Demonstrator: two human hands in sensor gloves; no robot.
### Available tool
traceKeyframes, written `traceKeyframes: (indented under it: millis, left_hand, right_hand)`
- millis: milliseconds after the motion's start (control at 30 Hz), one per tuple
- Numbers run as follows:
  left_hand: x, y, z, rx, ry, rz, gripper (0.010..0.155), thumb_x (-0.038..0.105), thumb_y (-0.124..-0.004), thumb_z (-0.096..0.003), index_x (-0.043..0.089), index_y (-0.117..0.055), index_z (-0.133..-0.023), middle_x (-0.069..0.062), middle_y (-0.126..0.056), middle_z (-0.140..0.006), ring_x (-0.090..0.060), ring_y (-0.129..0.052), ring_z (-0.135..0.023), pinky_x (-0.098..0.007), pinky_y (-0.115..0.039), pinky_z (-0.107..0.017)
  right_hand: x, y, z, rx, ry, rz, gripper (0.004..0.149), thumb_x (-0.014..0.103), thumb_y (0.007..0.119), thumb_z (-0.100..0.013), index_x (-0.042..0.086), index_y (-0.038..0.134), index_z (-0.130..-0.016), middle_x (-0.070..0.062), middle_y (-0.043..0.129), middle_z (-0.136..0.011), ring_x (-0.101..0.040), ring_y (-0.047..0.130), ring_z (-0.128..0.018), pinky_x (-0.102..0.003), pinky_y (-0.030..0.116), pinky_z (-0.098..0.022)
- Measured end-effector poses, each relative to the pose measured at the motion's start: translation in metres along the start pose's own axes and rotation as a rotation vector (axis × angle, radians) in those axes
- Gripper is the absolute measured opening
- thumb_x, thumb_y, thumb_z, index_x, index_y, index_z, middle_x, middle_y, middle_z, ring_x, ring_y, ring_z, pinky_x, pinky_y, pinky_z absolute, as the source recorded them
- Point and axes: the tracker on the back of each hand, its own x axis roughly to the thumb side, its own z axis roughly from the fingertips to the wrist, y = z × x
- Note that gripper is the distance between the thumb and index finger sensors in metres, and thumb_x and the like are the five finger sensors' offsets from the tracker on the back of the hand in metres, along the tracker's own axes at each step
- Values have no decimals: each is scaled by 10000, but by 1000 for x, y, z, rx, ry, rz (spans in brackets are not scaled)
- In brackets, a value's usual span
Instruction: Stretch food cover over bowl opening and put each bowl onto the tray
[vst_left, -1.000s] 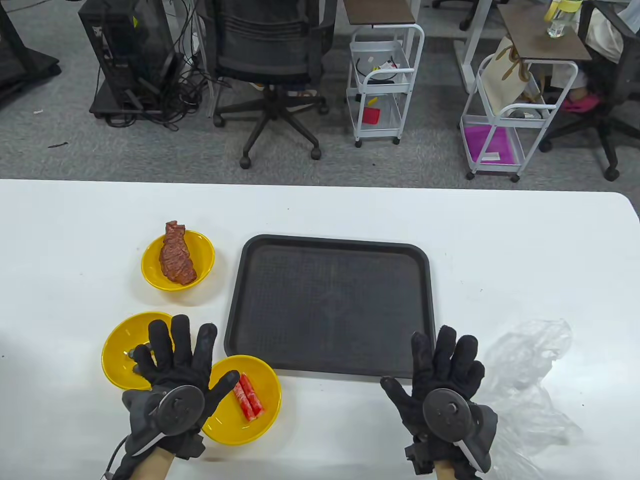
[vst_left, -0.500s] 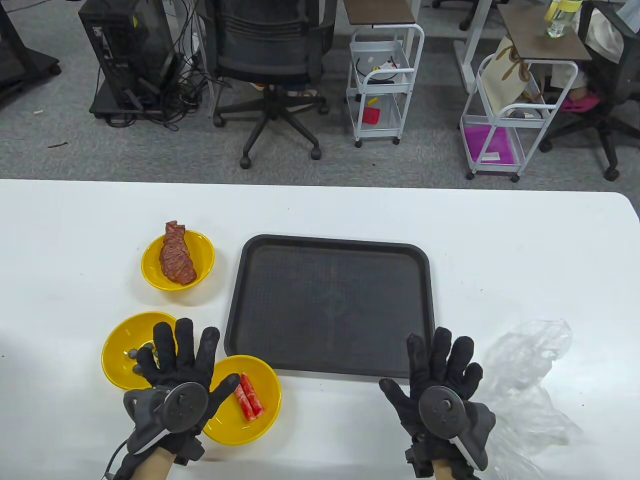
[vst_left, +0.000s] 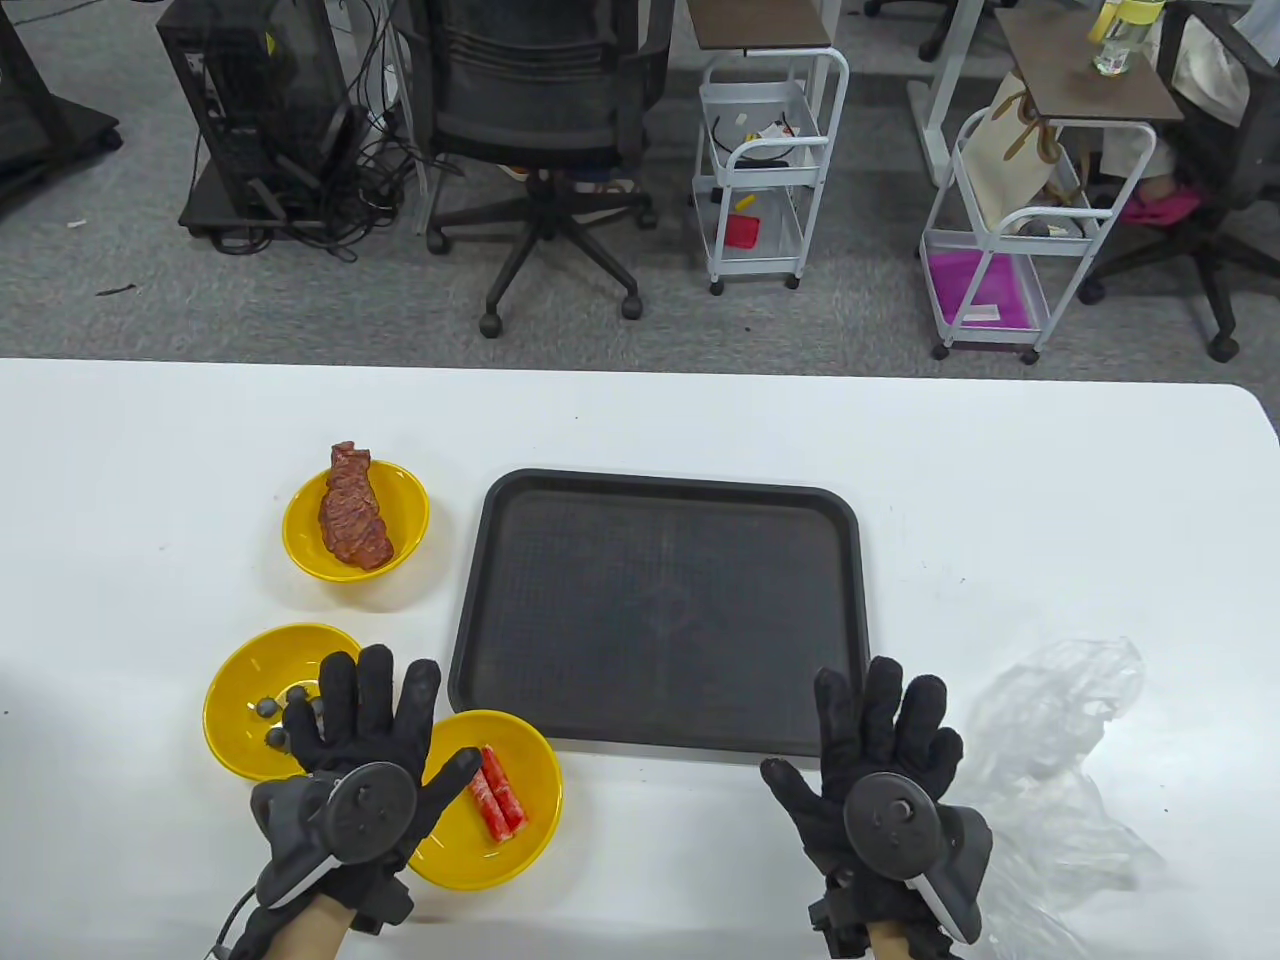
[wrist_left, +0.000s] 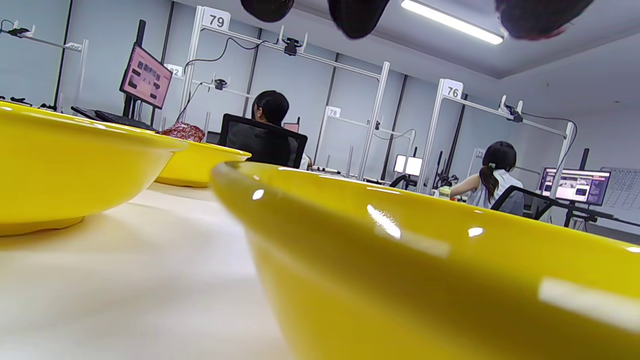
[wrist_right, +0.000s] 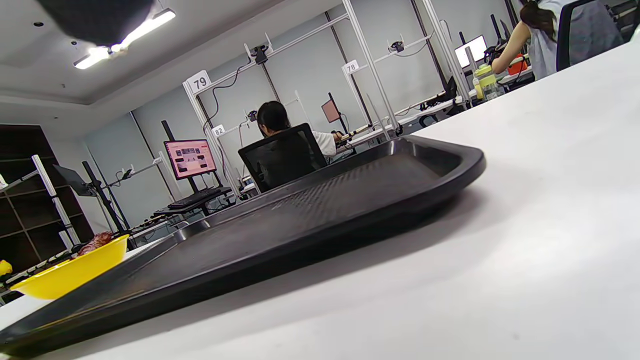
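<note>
On the white table (vst_left: 150, 450) a flat black rectangular plastic tray (vst_left: 660, 610) lay bare in the middle. Three shallow yellow plastic bowls stood to its left, none on it and none covered: the far bowl (vst_left: 300, 530) carried a brown slab of meat (vst_left: 352, 510), the near-left bowl (vst_left: 232, 700) held a few small grey lumps (vst_left: 266, 706), and the nearest bowl (vst_left: 520, 760) held two red-and-white crab sticks (vst_left: 498, 806). A crumpled heap of clear plastic food covers (vst_left: 1050, 760) lay on the table to the right of the tray, untouched.

The left hand (vst_left: 365, 760), in a black sensor glove, hovered with its fingers spread straight, gripping nothing, above the gap between the two nearer bowls. The right hand (vst_left: 880, 770) was splayed likewise, empty, at the tray's near right corner, just beside the covers. In the left wrist view the nearest bowl's glossy wall filled the foreground.
</note>
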Motion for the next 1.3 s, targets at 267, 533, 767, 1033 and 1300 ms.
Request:
traceKeyframes:
  millis: [267,533,767,1033,1300]
  left_hand:
    - [-4,11,2,-19,110,-55,788,628,-612,-499,162,-528,-1128,-339,-380,-1184,-637,-285,-1022,-842,-237,-563]
    - [-15,35,7,54,228,-92,501,473,-673,-505,170,-988,-748,-58,-1139,-526,-224,-1073,-381,-552,-806,-500]
    - [-21,1,0,-538,372,32,687,526,-644,-515,10,-804,-940,-145,-1124,-583,-166,-1052,-275,-483,-834,-439]
    - [-28,-26,-8,-436,410,341,484,330,-747,-469,26,-827,-838,-77,-1123,-479,-114,-1054,-216,-436,-871,-411]
    - [21,-32,-18,-461,235,362,486,335,-740,-466,28,-833,-831,-58,-1126,-466,-97,-1056,-216,-425,-878,-415]
  right_hand:
    - [4,-4,2,-15,-35,-42,837,681,651,-435,479,101,-1033,-12,12,-1150,-415,-113,-1033,-701,105,-669]
    - [4,-7,6,-31,-26,-48,844,680,650,-436,476,79,-1023,-17,10,-1148,-416,-110,-1030,-699,109,-670]
    - [-3,-23,12,-103,-11,-145,834,668,652,-441,469,95,-1030,-23,30,-1153,-423,-103,-1028,-695,113,-671]
    - [-7,-42,24,-207,-41,-273,828,661,653,-445,463,111,-1039,-29,44,-1159,-430,-100,-1027,-694,113,-672]
    - [-12,-51,26,-253,-33,-368,821,656,654,-451,459,125,-1047,-33,53,-1163,-433,-101,-1028,-692,109,-672]
